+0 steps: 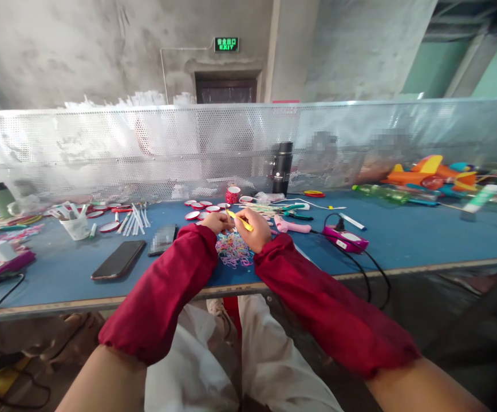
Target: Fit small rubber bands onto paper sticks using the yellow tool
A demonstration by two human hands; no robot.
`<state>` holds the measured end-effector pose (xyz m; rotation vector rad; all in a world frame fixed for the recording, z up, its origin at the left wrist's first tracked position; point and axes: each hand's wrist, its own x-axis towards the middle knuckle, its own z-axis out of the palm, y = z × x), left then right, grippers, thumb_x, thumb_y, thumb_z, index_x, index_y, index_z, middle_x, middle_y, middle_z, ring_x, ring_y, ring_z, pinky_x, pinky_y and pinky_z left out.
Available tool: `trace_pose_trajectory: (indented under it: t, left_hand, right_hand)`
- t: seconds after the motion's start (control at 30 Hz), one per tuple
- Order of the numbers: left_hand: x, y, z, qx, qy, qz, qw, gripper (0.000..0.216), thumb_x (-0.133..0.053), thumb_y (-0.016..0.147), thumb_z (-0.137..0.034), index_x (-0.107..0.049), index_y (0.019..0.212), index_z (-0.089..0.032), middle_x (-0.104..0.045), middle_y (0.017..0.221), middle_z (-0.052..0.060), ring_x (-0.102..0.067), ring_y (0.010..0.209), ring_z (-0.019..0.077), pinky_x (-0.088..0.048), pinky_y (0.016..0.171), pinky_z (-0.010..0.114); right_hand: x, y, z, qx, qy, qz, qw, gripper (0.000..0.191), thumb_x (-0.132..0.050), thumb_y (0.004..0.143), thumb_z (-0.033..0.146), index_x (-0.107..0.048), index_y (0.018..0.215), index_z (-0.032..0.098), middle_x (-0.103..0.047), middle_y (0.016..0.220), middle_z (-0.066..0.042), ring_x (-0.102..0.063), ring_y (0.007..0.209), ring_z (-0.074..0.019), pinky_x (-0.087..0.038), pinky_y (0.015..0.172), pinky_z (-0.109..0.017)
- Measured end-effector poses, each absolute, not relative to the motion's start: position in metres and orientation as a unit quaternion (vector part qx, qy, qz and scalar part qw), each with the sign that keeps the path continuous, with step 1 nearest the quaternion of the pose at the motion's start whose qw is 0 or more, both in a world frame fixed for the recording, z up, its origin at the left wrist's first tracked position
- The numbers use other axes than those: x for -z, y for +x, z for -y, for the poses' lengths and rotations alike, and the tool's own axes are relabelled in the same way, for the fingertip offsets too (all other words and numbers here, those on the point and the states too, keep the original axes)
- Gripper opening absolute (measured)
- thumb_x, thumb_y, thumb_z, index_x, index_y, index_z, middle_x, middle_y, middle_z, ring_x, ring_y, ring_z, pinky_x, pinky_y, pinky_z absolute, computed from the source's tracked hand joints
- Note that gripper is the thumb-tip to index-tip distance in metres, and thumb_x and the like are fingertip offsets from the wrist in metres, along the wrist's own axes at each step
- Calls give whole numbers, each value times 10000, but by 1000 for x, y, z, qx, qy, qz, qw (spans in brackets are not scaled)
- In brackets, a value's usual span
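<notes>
My right hand (255, 228) grips a slim yellow tool (243, 222), pen-like in shape, whose narrow tip points up and left; its exact kind is not clear. Close against that tip, my left hand (217, 221) has its fingertips pinched together. What they hold is too small to make out. Just below both hands lies a loose heap of small coloured rubber bands (235, 250). Beyond the left hand are several round, red-rimmed white discs (192, 216). A pink glue gun (292, 225) rests right of my right hand.
A phone (118, 260) and a dark pouch (162, 239) lie left. Further left stands a white cup of markers (75, 226), beside white sticks (135, 220). A black thermos (282, 169) stands by the perforated screen (231, 154). Right are pliers (299, 216) and a corded purple power strip (345, 239).
</notes>
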<state>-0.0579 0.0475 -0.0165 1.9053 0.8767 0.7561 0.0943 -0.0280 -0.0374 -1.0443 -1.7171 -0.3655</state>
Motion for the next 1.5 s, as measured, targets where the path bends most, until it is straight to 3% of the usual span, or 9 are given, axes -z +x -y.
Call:
trace_pose_trajectory:
  t: [0.37,0.93,1.17,1.33,1.5]
  left_hand:
    - [19,-58,-52,-300,778,-345,431,46,-709,692,-89,-674,672,-113,-647,627,15,-514,480,75,-424,495,204]
    - [20,-57,-52,-299,779,-349,427,100,-753,688,-165,-664,653,-134,-655,641,14,-535,504,81,-445,510,204]
    - [19,-58,-50,-311,766,-371,424,120,-760,737,-202,-677,694,-127,-671,650,21,-516,476,69,-413,491,199]
    - [20,-58,-53,-336,747,-391,420,147,-781,731,-224,-679,715,-120,-675,657,27,-522,470,73,-387,470,201]
    - [22,-59,-59,-383,691,-413,452,121,-756,760,-212,-673,761,-123,-682,696,27,-507,475,57,-338,435,175]
  right_hand:
    - [39,95,26,160,-441,709,526,131,-507,917,297,-596,863,217,-686,824,-47,-621,778,-197,-443,720,-307]
    - [38,95,28,152,-442,709,528,133,-507,914,298,-593,850,220,-683,813,-45,-623,773,-196,-440,708,-302]
    - [39,96,27,142,-473,674,549,203,-510,935,379,-632,1008,233,-735,947,-55,-684,836,-213,-470,728,-303]
    - [38,86,46,62,-492,647,579,286,-432,978,472,-615,1025,258,-708,661,11,-678,599,-173,-467,601,-273]
    - [52,50,95,76,-481,652,581,158,-530,934,417,-539,944,260,-733,772,-30,-705,744,-208,-502,702,-313]
